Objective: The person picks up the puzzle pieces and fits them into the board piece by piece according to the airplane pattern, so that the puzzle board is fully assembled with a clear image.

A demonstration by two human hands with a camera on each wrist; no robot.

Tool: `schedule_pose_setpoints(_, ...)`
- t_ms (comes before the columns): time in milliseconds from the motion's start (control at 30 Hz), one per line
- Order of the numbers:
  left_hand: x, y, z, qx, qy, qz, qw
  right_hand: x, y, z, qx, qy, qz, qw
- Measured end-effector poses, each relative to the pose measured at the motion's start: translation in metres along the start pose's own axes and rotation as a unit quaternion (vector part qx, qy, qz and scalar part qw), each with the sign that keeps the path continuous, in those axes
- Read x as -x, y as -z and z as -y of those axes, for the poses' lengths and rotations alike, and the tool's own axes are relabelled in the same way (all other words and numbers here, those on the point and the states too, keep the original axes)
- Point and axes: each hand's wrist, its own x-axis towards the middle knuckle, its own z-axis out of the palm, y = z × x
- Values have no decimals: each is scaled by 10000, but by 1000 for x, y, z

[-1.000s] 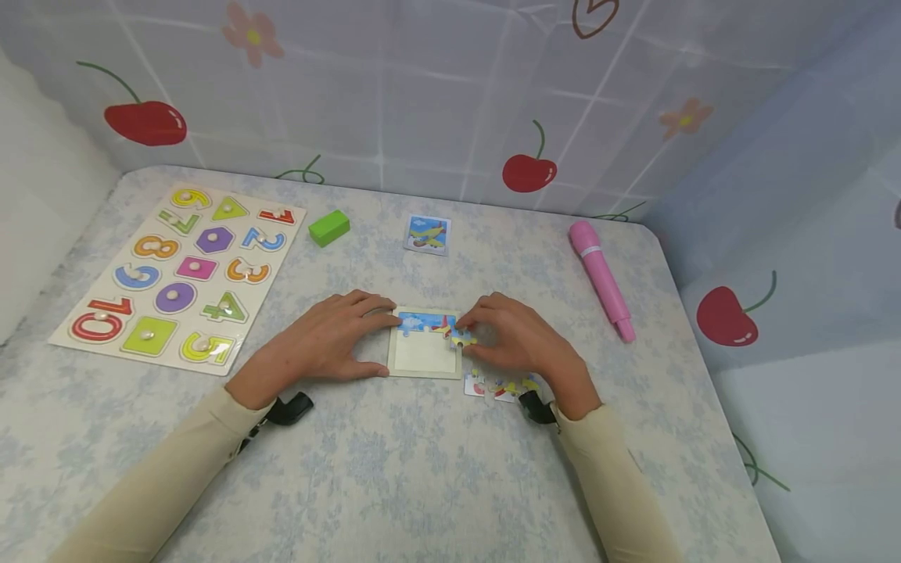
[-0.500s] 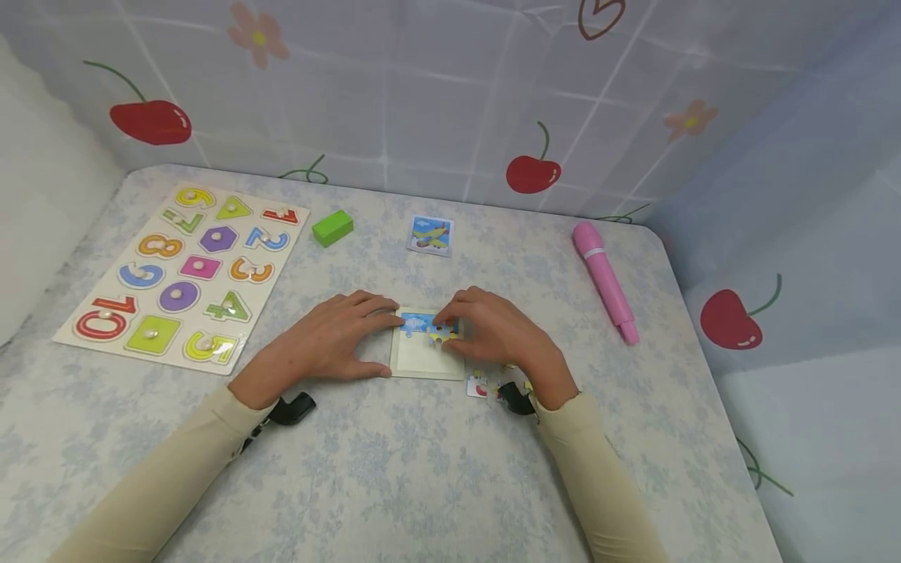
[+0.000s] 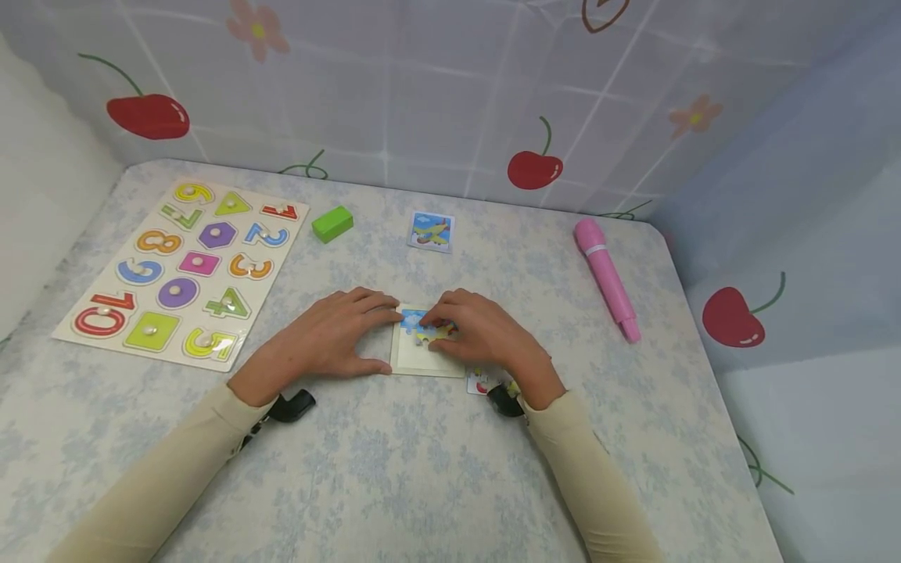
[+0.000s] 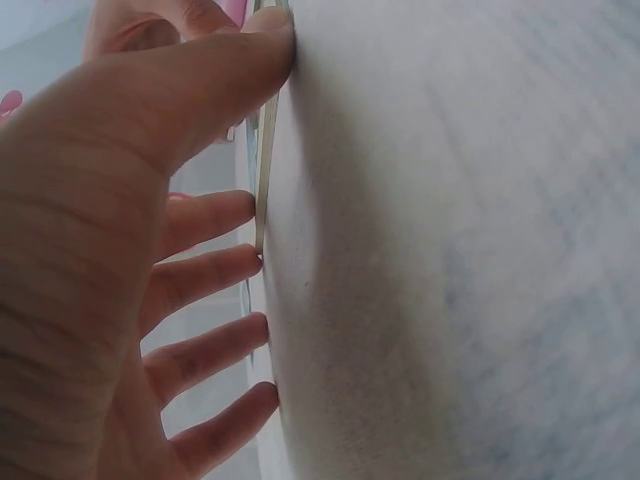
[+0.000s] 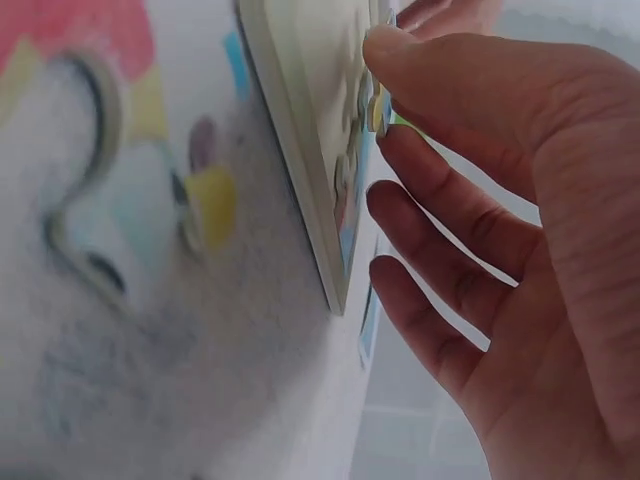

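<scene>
A shallow cream puzzle tray (image 3: 422, 362) lies on the table with joined blue-sky jigsaw pieces (image 3: 411, 320) along its top. My left hand (image 3: 331, 335) rests at the tray's left side, fingers extended, the thumb touching the edge near its lower corner. Over the tray, my right hand (image 3: 486, 335) pinches a yellow-and-blue jigsaw piece (image 5: 378, 108) between thumb and index finger, just below the sky pieces. The fingers partly hide it, so whether it sits flat is unclear. Loose jigsaw pieces (image 3: 480, 381) lie beside the tray, partly covered by the right wrist.
Farther back lies a small airplane picture card (image 3: 431, 232), with a green block (image 3: 332, 224) to its left. A number-and-shape knob board (image 3: 184, 275) occupies the left side. At right is a pink microphone-shaped stick (image 3: 607, 280). A curtain (image 3: 436, 94) hangs behind the table.
My right hand has moved left over the tray, carrying the jigsaw piece from the right edge toward the middle. The left hand stays at the tray's left side.
</scene>
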Motion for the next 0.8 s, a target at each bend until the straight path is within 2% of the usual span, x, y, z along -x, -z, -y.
schedule_pose_setpoints(333,1,0,0,55,-60,-80,9999,-5,-9,6,241,311,-142,9991)
schedule_pose_setpoints(800,1,2,1,56,-85,-95,9999,-11,-14,14,505,327,-6,9982)
